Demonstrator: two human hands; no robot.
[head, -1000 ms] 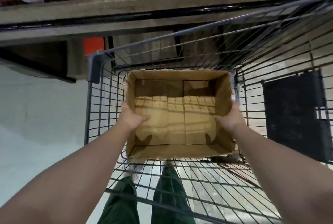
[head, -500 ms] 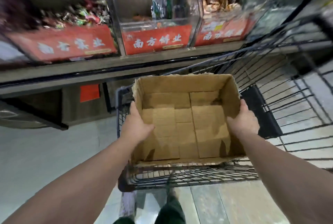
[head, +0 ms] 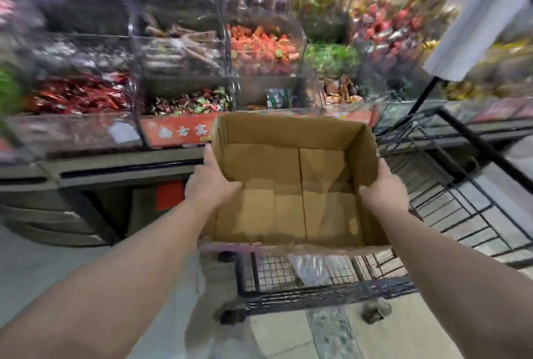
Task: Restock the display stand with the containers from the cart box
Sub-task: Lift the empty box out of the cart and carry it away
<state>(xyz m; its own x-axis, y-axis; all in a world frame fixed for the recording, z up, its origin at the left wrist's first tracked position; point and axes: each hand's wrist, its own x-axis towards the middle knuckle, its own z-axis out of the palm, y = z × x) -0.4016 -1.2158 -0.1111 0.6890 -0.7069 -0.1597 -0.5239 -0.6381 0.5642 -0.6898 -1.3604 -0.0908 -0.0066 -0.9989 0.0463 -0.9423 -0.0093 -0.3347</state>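
Cardboard box (head: 291,185): one, open-topped, brown, nothing visible inside it, held above the black wire cart (head: 326,286) and in front of the display stand (head: 184,93). Left hand (head: 209,185): grips the box's left wall, thumb inside over the rim, fingers outside. Right hand (head: 382,188): grips the right wall the same way, thumb inside, fingers wrapped outside. Display stand: clear bins in tiers holding wrapped sweets; red ones (head: 259,49) centre, dark red ones (head: 78,96) lower left, mixed colours (head: 190,104) just left of the box; heavily blurred. Red label strip (head: 178,132): fixed along the stand's front edge. Cart: stands on the tiled floor (head: 288,335), just below the box.
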